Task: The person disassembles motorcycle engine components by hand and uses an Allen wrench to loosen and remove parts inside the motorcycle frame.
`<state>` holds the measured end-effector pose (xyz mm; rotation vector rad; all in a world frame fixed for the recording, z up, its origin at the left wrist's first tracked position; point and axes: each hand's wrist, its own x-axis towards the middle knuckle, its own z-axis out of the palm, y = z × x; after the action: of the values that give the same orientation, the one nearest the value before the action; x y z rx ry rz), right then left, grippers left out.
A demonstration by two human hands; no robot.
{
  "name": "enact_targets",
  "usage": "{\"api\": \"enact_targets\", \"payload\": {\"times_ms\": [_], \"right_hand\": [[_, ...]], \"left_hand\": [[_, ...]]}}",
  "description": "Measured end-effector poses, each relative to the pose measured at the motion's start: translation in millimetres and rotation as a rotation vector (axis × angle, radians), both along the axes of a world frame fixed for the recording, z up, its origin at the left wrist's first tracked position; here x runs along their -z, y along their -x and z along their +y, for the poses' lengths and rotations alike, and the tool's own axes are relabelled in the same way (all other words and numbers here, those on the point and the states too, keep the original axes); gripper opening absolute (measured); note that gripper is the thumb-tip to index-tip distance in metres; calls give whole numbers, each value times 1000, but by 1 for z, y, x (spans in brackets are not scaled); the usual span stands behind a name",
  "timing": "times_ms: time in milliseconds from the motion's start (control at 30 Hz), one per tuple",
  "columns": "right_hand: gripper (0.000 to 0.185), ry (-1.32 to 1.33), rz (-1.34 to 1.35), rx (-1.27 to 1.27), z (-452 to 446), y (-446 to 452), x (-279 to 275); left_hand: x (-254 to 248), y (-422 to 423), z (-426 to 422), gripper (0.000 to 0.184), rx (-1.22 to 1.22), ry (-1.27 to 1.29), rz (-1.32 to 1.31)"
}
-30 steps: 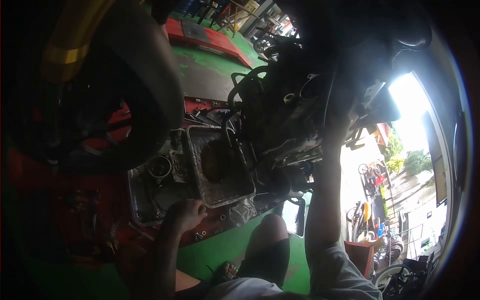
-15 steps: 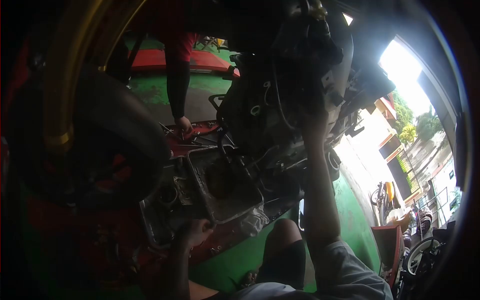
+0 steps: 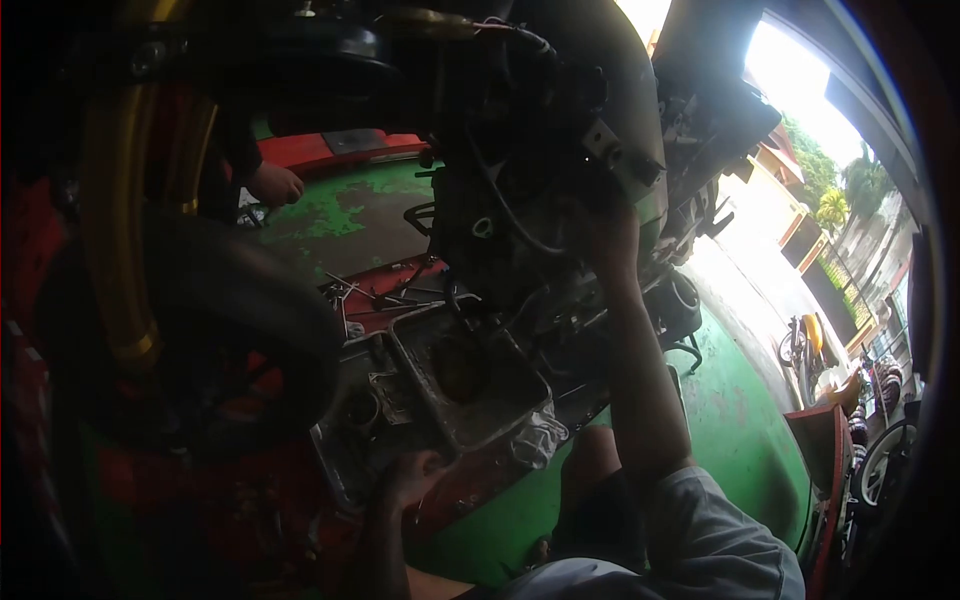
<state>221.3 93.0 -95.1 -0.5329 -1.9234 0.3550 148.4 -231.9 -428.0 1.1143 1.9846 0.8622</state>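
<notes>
My right hand (image 3: 608, 235) reaches up against the dark side of a motorcycle's engine (image 3: 530, 190); its fingers are lost in shadow. Down at the front edge of the metal trays, my left hand (image 3: 415, 476) is closed with curled fingers, and what it holds, if anything, is hidden. Beside it lies one oily tray (image 3: 330, 455) with a round metal part (image 3: 362, 408) in it. A second tray (image 3: 470, 436) sits under the engine, and a crumpled pale rag (image 3: 538, 438) rests at its right corner.
The front wheel (image 3: 220, 310) and gold fork tube (image 3: 118, 250) stand at left. Behind them another person's hand (image 3: 275, 185) shows. Several tools (image 3: 400, 297) lie on the red surface behind the trays. A red bin-like object (image 3: 815, 455) stands at right on the green floor (image 3: 735, 400).
The view has shifted, so the trays and wheel sit differently in frame. The other person's hand has left the tools and drawn back to the left. My hands keep much the same places.
</notes>
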Motion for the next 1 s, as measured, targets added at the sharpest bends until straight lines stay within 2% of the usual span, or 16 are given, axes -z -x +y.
{"api": "enact_targets", "payload": {"times_ms": [67,133,200,367,467,567,667,867,1000], "right_hand": [[33,111,-22,15,-3,-2,-1],[34,-173,67,-28,15,5,11],[34,-231,117,-51,19,7,16],[31,171,116,-55,-5,-2,5],[32,215,150,-18,1,1,9],[33,149,84,-114,-15,-2,2],[30,290,-16,26,-19,0,-2],[29,268,136,-77,-33,2,-2],[31,529,278,-195,-48,2,-11]], "left_hand": [[9,0,1,51,1,1,29],[9,0,0,52,-3,8,25],[3,-1,0,53,-19,17,-12],[-16,1,2,56,10,63,-12],[-1,5,5,51,6,12,-25],[-26,7,5,45,10,17,50],[-43,8,10,46,19,39,95],[-26,18,18,43,-3,30,53],[-25,20,17,41,-20,28,96]]}}
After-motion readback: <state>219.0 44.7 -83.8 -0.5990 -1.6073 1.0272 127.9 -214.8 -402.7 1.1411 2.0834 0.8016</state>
